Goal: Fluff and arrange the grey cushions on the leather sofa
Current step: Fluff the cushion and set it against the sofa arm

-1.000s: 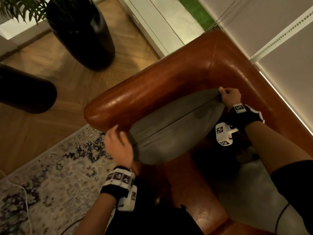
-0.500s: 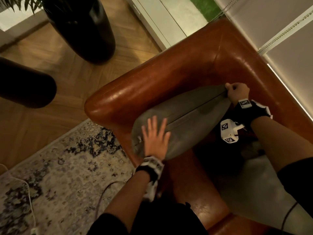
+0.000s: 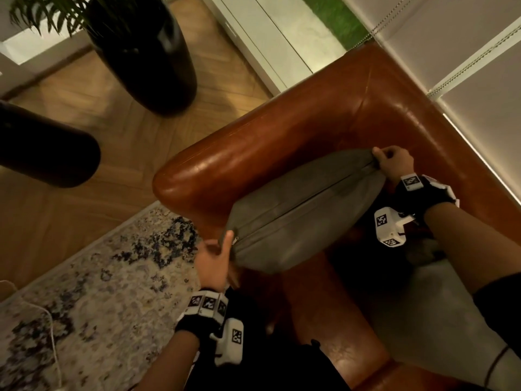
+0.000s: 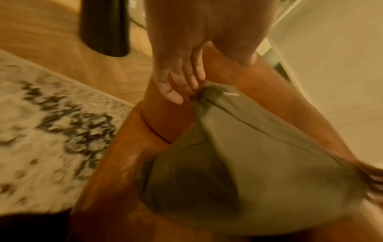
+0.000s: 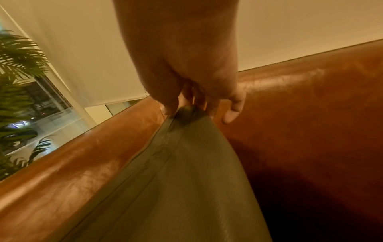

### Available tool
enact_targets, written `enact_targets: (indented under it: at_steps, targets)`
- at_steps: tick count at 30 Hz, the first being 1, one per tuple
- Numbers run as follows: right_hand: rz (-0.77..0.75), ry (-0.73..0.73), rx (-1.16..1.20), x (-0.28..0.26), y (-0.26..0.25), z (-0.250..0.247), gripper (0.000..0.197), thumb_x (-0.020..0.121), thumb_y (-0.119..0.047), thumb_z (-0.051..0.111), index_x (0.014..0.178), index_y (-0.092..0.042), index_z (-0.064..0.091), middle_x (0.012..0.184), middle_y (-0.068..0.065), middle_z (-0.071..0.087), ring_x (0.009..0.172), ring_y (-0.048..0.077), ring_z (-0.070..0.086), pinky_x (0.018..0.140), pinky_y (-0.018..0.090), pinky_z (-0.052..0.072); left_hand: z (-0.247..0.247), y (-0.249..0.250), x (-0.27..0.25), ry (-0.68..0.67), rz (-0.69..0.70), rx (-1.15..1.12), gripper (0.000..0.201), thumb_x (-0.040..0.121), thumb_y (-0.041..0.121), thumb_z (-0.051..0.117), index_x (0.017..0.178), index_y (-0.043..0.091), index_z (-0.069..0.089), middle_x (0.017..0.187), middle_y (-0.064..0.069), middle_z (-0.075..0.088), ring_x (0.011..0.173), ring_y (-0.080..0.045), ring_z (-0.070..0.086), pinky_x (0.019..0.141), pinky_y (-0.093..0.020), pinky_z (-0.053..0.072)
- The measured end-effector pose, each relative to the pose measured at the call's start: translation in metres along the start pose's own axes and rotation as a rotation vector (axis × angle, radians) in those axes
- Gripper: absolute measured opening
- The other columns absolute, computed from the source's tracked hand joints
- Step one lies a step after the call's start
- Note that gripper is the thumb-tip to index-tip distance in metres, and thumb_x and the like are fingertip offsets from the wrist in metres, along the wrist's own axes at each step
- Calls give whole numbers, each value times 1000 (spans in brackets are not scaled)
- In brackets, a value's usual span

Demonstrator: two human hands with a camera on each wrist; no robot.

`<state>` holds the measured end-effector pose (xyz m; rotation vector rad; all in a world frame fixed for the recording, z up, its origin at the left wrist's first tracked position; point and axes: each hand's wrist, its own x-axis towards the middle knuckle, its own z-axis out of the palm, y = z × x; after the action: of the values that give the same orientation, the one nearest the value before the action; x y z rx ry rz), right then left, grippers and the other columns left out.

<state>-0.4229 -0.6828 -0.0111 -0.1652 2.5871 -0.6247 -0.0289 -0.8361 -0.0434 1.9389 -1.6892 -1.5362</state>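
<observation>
A plump grey cushion (image 3: 298,213) stands on edge in the corner of the brown leather sofa (image 3: 282,131), zip seam facing up. My right hand (image 3: 377,160) pinches its far top corner between thumb and fingers, and the right wrist view shows the same pinch of my right hand (image 5: 186,111) on the cushion (image 5: 176,180). My left hand (image 3: 222,246) is at the cushion's near left corner by the zip pull. Its straight fingers (image 4: 176,85) touch that corner (image 4: 209,91) without holding it.
A pale grey soft thing (image 3: 428,320) lies on the seat at the lower right. Two black planters (image 3: 146,57) (image 3: 42,153) stand on the wood floor to the left. A patterned rug (image 3: 98,292) with a white cable (image 3: 53,334) lies before the sofa. Blinds (image 3: 451,66) hang behind the backrest.
My left hand lay flat on the cushion's front face half a second ago; it has drawn back to the near left corner. My right hand keeps its pinch on the far corner.
</observation>
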Motion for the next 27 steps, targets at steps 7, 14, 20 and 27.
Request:
enact_targets:
  at_steps: [7, 14, 20, 27]
  targets:
    - [15, -8, -18, 0, -7, -2, 41, 95, -34, 51, 110, 3, 59, 115, 24, 61, 105, 36, 57, 77, 34, 41, 23, -2, 6, -51, 321, 229, 32, 85, 32, 65, 89, 9, 42, 69, -6, 51, 62, -24, 51, 59, -36, 43]
    - [36, -19, 1, 7, -9, -10, 41, 93, -27, 55, 104, 12, 62, 108, 28, 62, 84, 26, 51, 76, 31, 39, 15, -5, 9, -7, 232, 180, 24, 88, 26, 61, 82, 7, 47, 63, -7, 51, 56, -24, 48, 55, -32, 35]
    - [28, 2, 4, 8, -10, -8, 38, 93, -26, 55, 101, 11, 63, 101, 25, 62, 84, 25, 51, 85, 39, 49, 7, -8, 6, -46, 165, 195, 23, 85, 26, 65, 82, 6, 54, 76, -7, 58, 68, -19, 52, 61, -23, 34]
    - [-293, 150, -389, -21, -38, 19, 39, 94, -28, 50, 129, -10, 46, 135, 19, 41, 124, 40, 38, 101, 56, 29, -1, -14, 10, -110, 77, 149, 22, 85, 24, 65, 77, 5, 57, 81, -14, 63, 78, -25, 58, 68, -25, 37]
